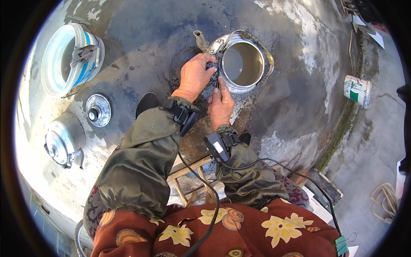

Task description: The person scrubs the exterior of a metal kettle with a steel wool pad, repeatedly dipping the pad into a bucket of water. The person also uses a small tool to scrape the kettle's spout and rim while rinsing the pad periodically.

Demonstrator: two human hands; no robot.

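A metal kettle [233,84] stands uncovered on the ground in front of me, with cloudy brownish water [250,64] inside. Its spout [200,40] points to the far left, and the bail handle [269,64] leans to the right. My left hand [192,78] curls against the kettle's near-left side below the spout, fingers closed on it. Beside it, dark speckled stuff shows along the kettle wall; I cannot tell whether it is soot or a scouring pad. My right hand [220,108] is closed with the index finger stretched along a thin dark piece against the kettle's side.
To the left stand a white-and-blue bucket [90,70] with a grey rag [83,55] over its rim, a loose lid [102,115] and a second lidded kettle [72,132]. A small tub [357,91] lies far right. A wooden stool [188,175] sits beneath me; a black cable crosses my lap.
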